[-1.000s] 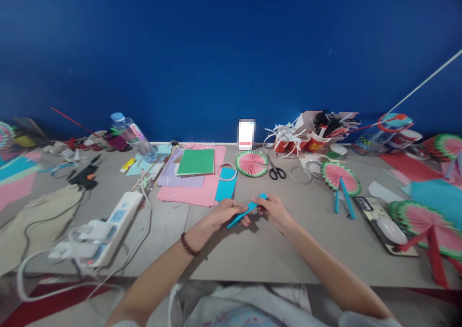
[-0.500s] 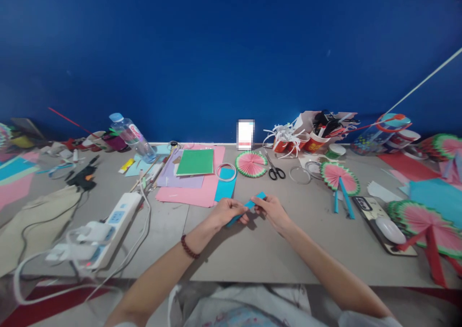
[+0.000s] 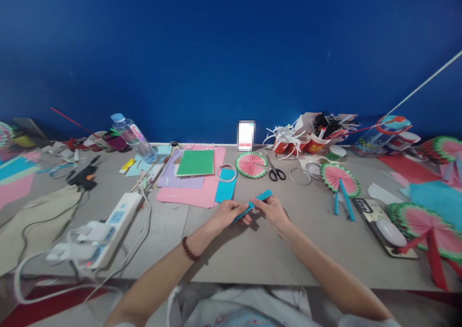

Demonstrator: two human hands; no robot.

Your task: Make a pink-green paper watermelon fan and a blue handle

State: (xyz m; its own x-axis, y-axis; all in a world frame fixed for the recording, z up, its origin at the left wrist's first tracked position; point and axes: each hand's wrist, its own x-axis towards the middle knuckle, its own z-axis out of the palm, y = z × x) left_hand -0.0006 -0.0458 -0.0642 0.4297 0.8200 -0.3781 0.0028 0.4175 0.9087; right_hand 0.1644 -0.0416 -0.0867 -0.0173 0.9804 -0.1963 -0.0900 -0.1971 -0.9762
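A narrow blue paper strip (image 3: 264, 195) slants between my two hands, just above the table. My left hand (image 3: 231, 211) pinches its lower part between thumb and fingers. Close beside it, my right hand (image 3: 270, 209) grips the strip nearer its upper end. Whether the strip is folded in layers I cannot make out. Beyond my hands lie a round pleated paper fan (image 3: 251, 165) in pink with a green edge, a pair of black-handled scissors (image 3: 277, 173) and a blue paper piece (image 3: 225, 190) partly under a ring of white wire (image 3: 226, 173).
Green sheets (image 3: 196, 163) lie on pink paper (image 3: 186, 198). At left are a power strip (image 3: 117, 221) with cables, a glue gun (image 3: 83, 175) and a leaning bottle (image 3: 133, 137). Finished-looking fans (image 3: 340, 178), a phone (image 3: 368, 210) and a mouse (image 3: 390, 232) are at right.
The blue strip has shifted slightly up and to the right, with more of it showing past my right fingers. Both hands keep their pinch and have barely moved.
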